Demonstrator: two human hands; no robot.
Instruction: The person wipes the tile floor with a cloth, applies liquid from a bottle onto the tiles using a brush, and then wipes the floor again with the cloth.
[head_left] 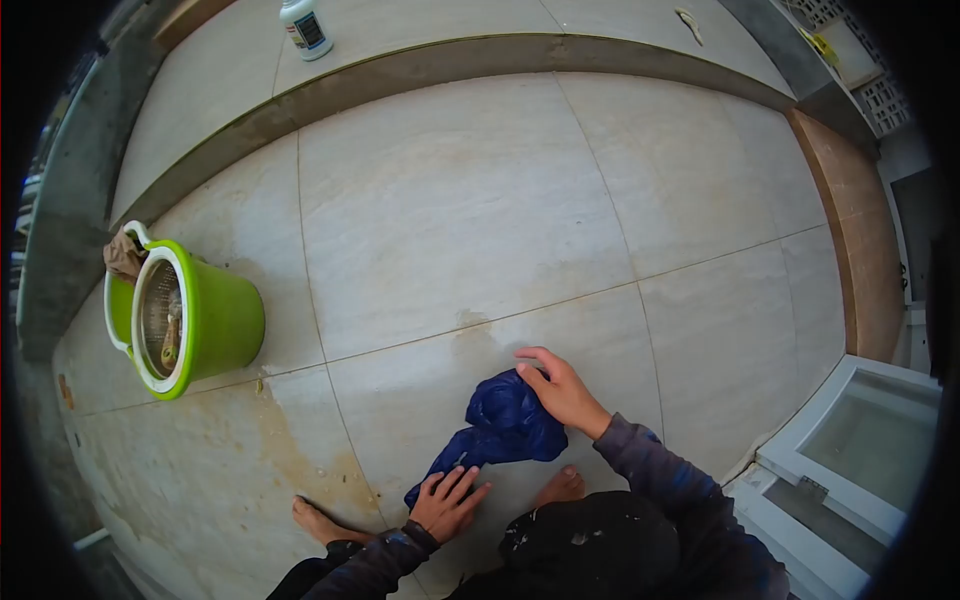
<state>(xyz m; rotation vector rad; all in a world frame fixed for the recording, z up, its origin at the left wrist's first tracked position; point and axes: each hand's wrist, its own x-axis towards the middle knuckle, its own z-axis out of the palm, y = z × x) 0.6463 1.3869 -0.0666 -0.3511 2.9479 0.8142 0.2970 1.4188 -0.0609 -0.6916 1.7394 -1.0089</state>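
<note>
A crumpled dark blue cloth or bag (515,418) lies on the tiled floor in front of my feet. My right hand (565,392) rests against its upper right side, with the thumb and forefinger apart. At the cloth's lower left end, my left hand (450,503) lies on or just beside it with the fingers spread. Neither hand is closed round the cloth.
A green bucket (222,322) with a white rim stands at the left, a brown rag (124,256) on its edge. Beyond a raised step (430,62) is a white bottle (306,30). A white-framed panel (850,440) is at the right. Brown stains mark the lower-left tiles.
</note>
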